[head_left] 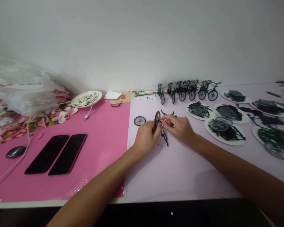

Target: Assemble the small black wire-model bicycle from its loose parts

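Over the pale lilac part of the table, my two hands meet at a small toy bicycle wheel. My left hand [146, 135] is closed round the lower side of the upright wheel [157, 116]. From the right, my right hand [180, 127] pinches at the wheel's hub; any small part between the fingertips is too tiny to name. A dark toy bicycle frame [165, 138] shows below and behind the fingers, partly hidden by them. Left of my hands, a loose spoked wheel [140, 120] lies flat on the table.
Several finished toy bicycles [191, 90] stand along the wall. White plates of bicycle parts [236, 142] fill the right side. On the pink mat [101, 142] lie two black phones [67, 154], a mouse [15, 152] and a cable [28, 132]. Plastic bags [26, 91] sit at far left.
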Demonstrator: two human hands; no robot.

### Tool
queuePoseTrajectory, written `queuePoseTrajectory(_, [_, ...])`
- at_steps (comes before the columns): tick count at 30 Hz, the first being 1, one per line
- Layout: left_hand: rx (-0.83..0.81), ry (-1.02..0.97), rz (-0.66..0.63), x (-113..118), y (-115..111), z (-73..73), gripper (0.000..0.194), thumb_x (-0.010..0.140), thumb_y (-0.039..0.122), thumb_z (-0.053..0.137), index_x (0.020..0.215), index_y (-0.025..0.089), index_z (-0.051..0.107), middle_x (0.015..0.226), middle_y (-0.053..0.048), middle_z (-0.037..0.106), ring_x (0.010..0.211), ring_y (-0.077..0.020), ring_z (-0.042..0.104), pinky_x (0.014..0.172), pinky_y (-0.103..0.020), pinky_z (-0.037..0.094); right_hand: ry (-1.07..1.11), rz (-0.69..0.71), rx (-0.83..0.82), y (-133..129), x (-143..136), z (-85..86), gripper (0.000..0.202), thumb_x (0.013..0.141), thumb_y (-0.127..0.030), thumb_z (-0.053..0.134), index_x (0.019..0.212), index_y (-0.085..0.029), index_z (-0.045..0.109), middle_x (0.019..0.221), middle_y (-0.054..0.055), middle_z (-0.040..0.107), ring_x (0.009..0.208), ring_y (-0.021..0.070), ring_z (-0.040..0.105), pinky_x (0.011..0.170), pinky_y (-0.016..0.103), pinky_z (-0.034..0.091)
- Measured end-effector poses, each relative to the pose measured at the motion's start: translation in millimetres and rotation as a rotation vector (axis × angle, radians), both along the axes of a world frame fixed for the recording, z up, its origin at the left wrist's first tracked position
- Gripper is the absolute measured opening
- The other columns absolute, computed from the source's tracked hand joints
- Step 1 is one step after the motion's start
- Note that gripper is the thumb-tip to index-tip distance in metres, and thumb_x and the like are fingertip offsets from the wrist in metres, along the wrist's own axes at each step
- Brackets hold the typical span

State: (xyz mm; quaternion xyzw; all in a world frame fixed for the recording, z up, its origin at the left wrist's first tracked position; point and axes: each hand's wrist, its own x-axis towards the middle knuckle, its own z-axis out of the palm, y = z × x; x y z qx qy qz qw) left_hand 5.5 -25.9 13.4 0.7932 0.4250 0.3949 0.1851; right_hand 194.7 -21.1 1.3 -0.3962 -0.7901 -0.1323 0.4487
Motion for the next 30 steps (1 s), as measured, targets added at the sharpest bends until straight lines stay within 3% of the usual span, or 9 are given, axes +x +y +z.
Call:
queuePoseTrajectory(9, [0.078, 0.031, -0.033, -3.0, -0.1, -1.0, 0.025, 0.104, 0.027, 0.052, 0.082, 0.019, 0.062, 0.066, 0.000, 0.057, 0.063, -0.0157, 0.054, 0.061, -0.028, 0.040, 0.513, 0.098, -0.499, -17.7, -22.5, 8.2, 0.021, 0.098, -0.040, 0.065, 0.091, -0.020, 0.067, 0.048, -0.009, 0.045, 0.040, 0.0102, 0.042, 0.042, 0.022, 0.037])
queuePoseTrajectory(12, [0.070, 0.027, -0.035, -3.2, -0.2, -0.8, 0.024, 0.103, 0.026, 0.051, 0.083, 0.019, 0.063, 0.067, 0.000, 0.057, 0.063, -0.0157, 0.054, 0.061, -0.028, 0.039, 0.570, 0.093, -0.548, -19.1, -24.5, 9.9, 0.024, 0.096, -0.043, 0.068, 0.089, -0.019, 0.068, 0.047, -0.009, 0.045, 0.039, 0.0108, 0.044, 0.041, 0.023, 0.037])
queuePoseTrajectory(15, [0.071, 0.017, -0.020, -2.7, 0.2, 0.2, 0.026, 0.102, 0.026, 0.052, 0.078, 0.020, 0.061, 0.065, 0.000, 0.056, 0.063, -0.0155, 0.053, 0.060, -0.028, 0.038, 0.475, 0.070, -0.435, -16.3, -20.3, 8.5, 0.021, 0.098, -0.039, 0.066, 0.090, -0.020, 0.070, 0.047, -0.009, 0.045, 0.040, 0.0105, 0.045, 0.044, 0.023, 0.039])
queuePoseTrajectory(21, [0.013, -0.043, -0.009, -1.7, -2.0, 4.5, 0.036, 0.099, 0.029, 0.056, 0.065, 0.021, 0.047, 0.061, 0.002, 0.053, 0.059, -0.0139, 0.050, 0.059, -0.029, 0.035, 0.009, 0.026, 0.062, -5.1, -2.2, 6.8, 0.018, 0.103, -0.026, 0.062, 0.093, -0.021, 0.075, 0.056, -0.003, 0.064, 0.048, 0.0111, 0.058, 0.052, 0.024, 0.044])
queuePoseTrajectory(26, [-0.049, -0.067, -0.002, -1.7, -3.3, 6.3, 0.040, 0.099, 0.033, 0.056, 0.063, 0.021, 0.043, 0.059, 0.002, 0.052, 0.057, -0.0135, 0.047, 0.057, -0.029, 0.033, -0.165, -0.027, 0.165, -2.4, 3.6, 9.4, 0.021, 0.106, -0.023, 0.058, 0.092, -0.021, 0.074, 0.062, -0.002, 0.071, 0.051, 0.0111, 0.062, 0.054, 0.025, 0.044])
queuePoseTrajectory(30, [-0.033, -0.071, -0.019, -2.2, -3.3, 6.7, 0.039, 0.099, 0.033, 0.054, 0.063, 0.021, 0.043, 0.059, 0.002, 0.052, 0.059, -0.0137, 0.048, 0.059, -0.029, 0.034, -0.177, -0.036, 0.155, -1.9, 2.7, 8.8, 0.022, 0.106, -0.025, 0.057, 0.092, -0.021, 0.073, 0.058, -0.003, 0.065, 0.048, 0.0107, 0.058, 0.052, 0.025, 0.041])
